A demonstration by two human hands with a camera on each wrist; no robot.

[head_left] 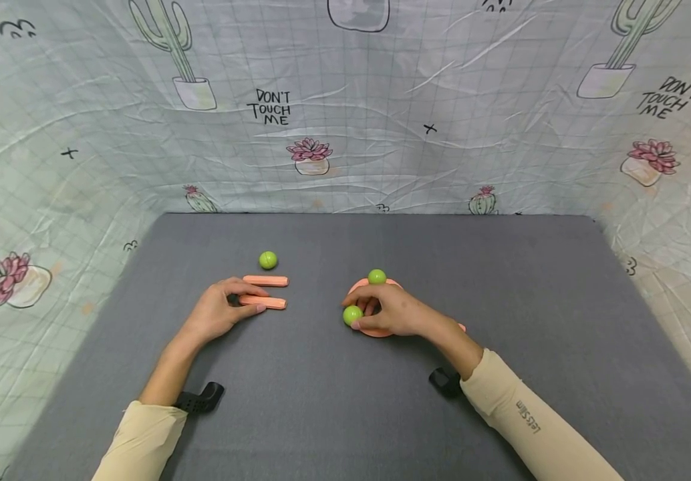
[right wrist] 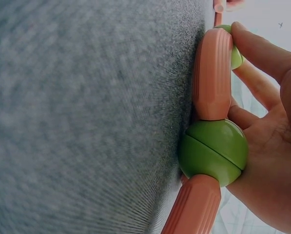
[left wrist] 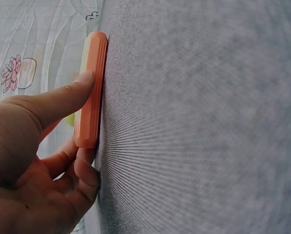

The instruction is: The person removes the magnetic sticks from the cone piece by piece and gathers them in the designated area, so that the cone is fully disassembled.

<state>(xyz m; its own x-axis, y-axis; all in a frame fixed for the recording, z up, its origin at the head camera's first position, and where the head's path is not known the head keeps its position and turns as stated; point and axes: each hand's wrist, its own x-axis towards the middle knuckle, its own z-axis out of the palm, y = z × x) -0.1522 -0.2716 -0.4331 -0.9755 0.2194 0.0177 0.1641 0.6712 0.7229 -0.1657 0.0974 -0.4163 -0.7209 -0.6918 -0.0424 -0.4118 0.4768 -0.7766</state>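
My left hand (head_left: 216, 312) pinches a straight, ribbed orange stick (head_left: 273, 304) near its left end. In the left wrist view the thumb lies along the stick (left wrist: 91, 105), low over the grey table. A second orange stick (head_left: 266, 281) and a loose green ball (head_left: 268, 260) lie just beyond. With thumb and finger my right hand (head_left: 399, 308) pinches a green ball (head_left: 351, 315) at the left edge of an orange ring (head_left: 375, 333), partly hidden by the hand. Another green ball (head_left: 377, 275) sits at its far edge. The right wrist view shows ribbed orange pieces (right wrist: 211, 73) meeting at a seamed green ball (right wrist: 213, 151).
A small orange end (head_left: 462, 327) shows past my right forearm. Both wrists wear black camera mounts, the left one (head_left: 201, 399) close to the table (head_left: 321, 407). A printed cloth (head_left: 369, 100) hangs behind and along both sides.
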